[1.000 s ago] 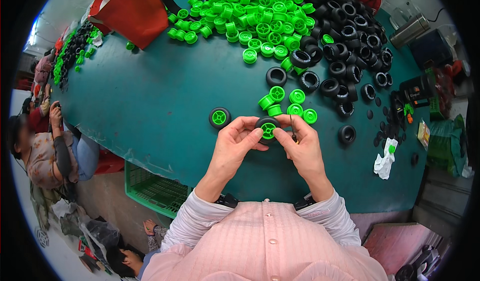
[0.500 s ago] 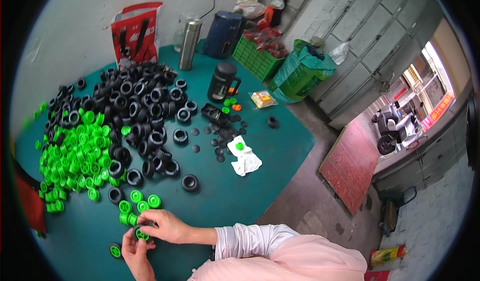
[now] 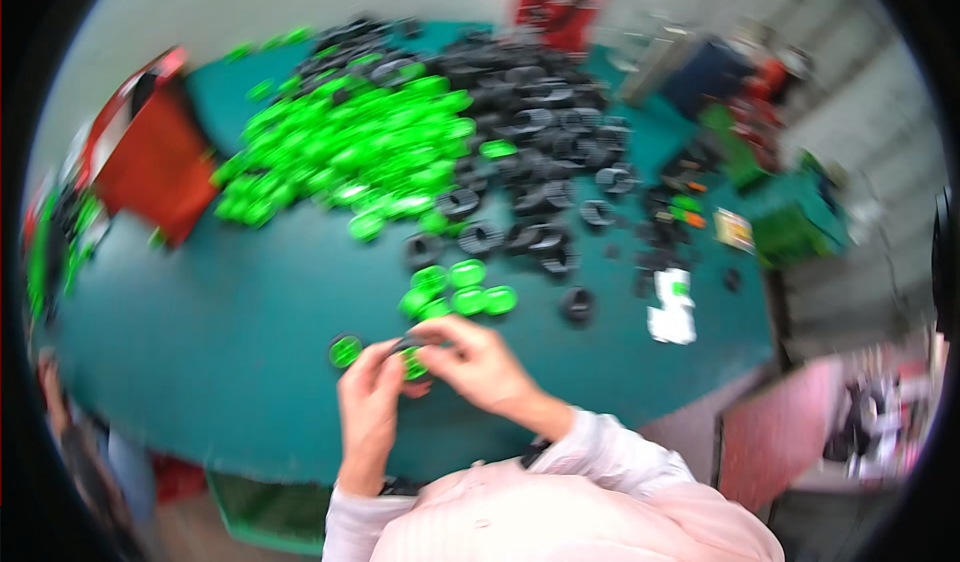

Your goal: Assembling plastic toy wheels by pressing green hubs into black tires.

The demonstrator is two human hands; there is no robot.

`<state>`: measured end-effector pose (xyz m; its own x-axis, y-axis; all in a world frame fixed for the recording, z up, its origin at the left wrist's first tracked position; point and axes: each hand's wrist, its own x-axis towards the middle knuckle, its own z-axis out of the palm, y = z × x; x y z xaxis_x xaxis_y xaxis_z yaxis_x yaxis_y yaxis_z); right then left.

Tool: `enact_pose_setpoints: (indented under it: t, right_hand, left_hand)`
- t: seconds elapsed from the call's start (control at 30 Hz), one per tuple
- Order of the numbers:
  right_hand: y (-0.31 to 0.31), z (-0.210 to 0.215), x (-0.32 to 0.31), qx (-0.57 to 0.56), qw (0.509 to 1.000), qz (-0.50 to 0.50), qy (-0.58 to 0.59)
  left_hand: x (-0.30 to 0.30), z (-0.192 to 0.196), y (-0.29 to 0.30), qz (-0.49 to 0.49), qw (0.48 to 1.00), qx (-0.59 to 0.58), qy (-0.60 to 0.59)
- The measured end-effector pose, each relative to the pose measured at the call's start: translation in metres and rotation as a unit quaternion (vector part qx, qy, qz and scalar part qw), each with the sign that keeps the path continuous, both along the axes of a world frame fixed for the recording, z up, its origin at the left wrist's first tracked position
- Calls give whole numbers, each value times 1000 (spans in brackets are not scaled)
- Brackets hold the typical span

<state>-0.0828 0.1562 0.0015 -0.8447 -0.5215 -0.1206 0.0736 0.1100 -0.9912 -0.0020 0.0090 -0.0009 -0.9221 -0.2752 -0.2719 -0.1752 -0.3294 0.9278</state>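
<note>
In front of my body, both hands hold one small toy wheel (image 3: 414, 364), a green hub with a black tyre round it. My left hand (image 3: 368, 407) pinches it from the left side. The fingers of my right hand (image 3: 478, 362) close on it from the right and above. A fitted wheel (image 3: 345, 350) lies on the table just left of my hands. Several loose green hubs (image 3: 467, 273) sit just beyond my fingers. Past them spreads a large heap of green hubs (image 3: 350, 142), with a heap of black tyres (image 3: 545, 152) to its right.
The green tabletop (image 3: 240, 362) curves along its near edge. A lone tyre (image 3: 577, 305) and crumpled white paper (image 3: 673, 312) lie to the right. An orange-red bag (image 3: 155, 177) stands at the left, a red bag (image 3: 565, 2) at the back. Below the table is a green crate (image 3: 260, 512).
The view has swung left and is blurred, so the heaps now stand further right and the left table edge shows. Both hands still hold the wheel, now raised off-level with its tyre edge up.
</note>
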Motion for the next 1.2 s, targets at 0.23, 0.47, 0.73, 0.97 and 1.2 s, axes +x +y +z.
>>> enact_pose_setpoints:
  t: [0.23,0.47,0.73,0.97,1.2]
  right_hand:
    - [11,25,-7,47,993,46,-94]
    - [11,15,-4,23,997,40,-61]
    - [6,18,-1,11,994,39,-97]
    - [12,16,-5,27,990,75,-117]
    - [18,15,-6,-17,985,98,-141]
  left_hand:
    - [9,0,-3,10,999,31,35]
    - [7,-8,-1,45,996,67,41]
    - [11,2,-9,33,998,45,4]
    - [18,13,-8,-30,994,-92,45]
    - [12,31,7,-11,924,-377,61]
